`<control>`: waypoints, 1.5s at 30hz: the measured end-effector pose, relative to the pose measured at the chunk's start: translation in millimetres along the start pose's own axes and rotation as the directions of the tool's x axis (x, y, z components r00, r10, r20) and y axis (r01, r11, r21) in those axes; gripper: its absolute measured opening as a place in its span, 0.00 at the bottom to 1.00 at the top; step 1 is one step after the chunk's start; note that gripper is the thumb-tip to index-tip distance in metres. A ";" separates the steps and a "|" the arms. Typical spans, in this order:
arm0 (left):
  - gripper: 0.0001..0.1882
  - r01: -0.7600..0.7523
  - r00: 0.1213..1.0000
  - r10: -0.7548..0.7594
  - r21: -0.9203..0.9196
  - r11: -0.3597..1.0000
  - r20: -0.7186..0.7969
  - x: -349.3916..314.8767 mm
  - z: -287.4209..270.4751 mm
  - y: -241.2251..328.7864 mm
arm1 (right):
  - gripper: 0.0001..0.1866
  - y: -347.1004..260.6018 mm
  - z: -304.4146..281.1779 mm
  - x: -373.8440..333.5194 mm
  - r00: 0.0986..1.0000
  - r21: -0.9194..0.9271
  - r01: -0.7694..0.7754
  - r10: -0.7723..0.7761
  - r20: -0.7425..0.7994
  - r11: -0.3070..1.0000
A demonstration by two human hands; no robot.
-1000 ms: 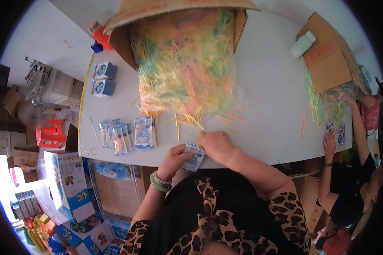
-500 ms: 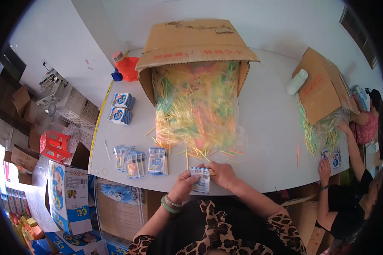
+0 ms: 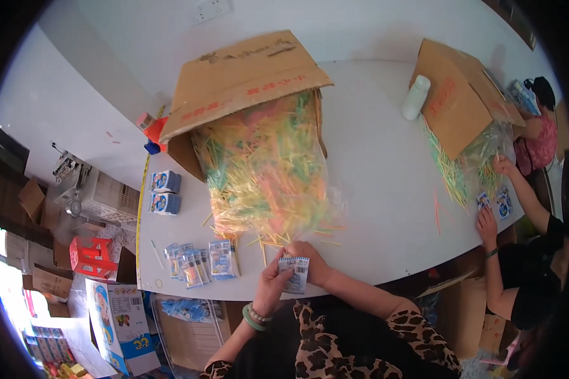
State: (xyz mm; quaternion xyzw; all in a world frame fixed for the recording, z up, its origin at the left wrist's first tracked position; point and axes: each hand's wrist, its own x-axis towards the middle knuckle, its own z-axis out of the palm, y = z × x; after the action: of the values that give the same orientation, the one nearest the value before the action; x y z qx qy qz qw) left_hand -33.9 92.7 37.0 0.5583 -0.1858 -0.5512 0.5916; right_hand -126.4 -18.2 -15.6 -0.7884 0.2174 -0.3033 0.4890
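Observation:
Both my hands hold a small flat packet (image 3: 295,273) with blue and white print at the near edge of the white table (image 3: 373,189). My left hand (image 3: 271,285) grips its lower left side; a green bangle is on that wrist. My right hand (image 3: 313,260) grips its top right, close to loose coloured sticks. Just beyond lies a clear bag of many coloured sticks (image 3: 265,170) spilling from a tipped cardboard box (image 3: 240,79). A row of several similar packets (image 3: 199,263) lies on the table to my left.
Two blue-and-white cartons (image 3: 164,192) sit at the table's left edge. At the right, another person's hands (image 3: 487,221) work by a second cardboard box (image 3: 458,95) with sticks and a white bottle (image 3: 415,98). Boxes and a red stool (image 3: 91,259) crowd the floor at left.
The view has tilted up, showing more of the wall and box top. My hands still hold the packet, now lifted slightly and held more upright.

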 end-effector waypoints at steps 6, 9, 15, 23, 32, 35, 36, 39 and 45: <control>0.22 -0.315 0.916 0.398 0.710 0.630 0.054 5.0 19.4 31.0 | 0.11 15.3 -10.3 6.8 0.998 0.062 0.013 -0.009 -0.060 0.998; 0.15 -0.283 0.909 0.387 0.454 0.845 -0.152 11.7 16.0 34.6 | 0.09 12.6 -17.5 2.0 0.997 0.044 -0.031 0.034 -0.064 0.999; 0.12 -0.189 0.958 0.143 -0.170 0.967 -0.249 20.9 -13.1 17.6 | 0.11 6.9 -17.8 -2.3 1.000 -0.003 -0.005 0.005 -0.022 1.000; 0.15 -0.131 0.969 0.090 -0.173 0.976 -0.229 17.8 -25.9 7.9 | 0.11 0.1 -12.7 -8.0 0.979 -0.018 0.188 -0.189 -0.075 0.982; 0.09 -0.044 0.987 0.018 -0.163 0.986 -0.158 23.7 -36.3 17.9 | 0.05 0.7 -17.0 -13.6 0.965 -0.194 0.251 -0.229 0.130 0.948; 0.04 -0.090 0.989 0.079 -0.080 0.993 -0.127 29.9 -50.8 3.3 | 0.03 -13.4 -20.1 -6.1 0.999 -0.153 -0.002 0.010 0.052 0.988; 0.02 -0.152 0.983 0.149 -0.019 0.988 -0.105 30.7 -54.2 -1.2 | 0.04 -17.4 -20.5 -2.6 0.977 -0.076 -0.212 0.212 -0.011 0.974; 0.08 -0.037 0.987 0.052 0.096 0.995 -0.155 28.0 -35.3 17.4 | 0.05 -17.1 -14.6 15.1 0.956 0.283 -0.090 0.162 -0.244 0.955; 0.15 -0.245 0.939 0.338 0.554 0.795 -0.070 31.6 -34.1 3.5 | 0.08 -56.1 -11.4 56.6 0.971 0.213 0.112 -0.061 -0.231 0.971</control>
State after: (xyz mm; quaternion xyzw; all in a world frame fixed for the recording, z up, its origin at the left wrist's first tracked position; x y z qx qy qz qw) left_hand 6.3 80.2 17.0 0.7096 -0.3670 -0.3307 0.5024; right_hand -90.8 -37.7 53.9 -0.6979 0.2003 -0.4336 0.5337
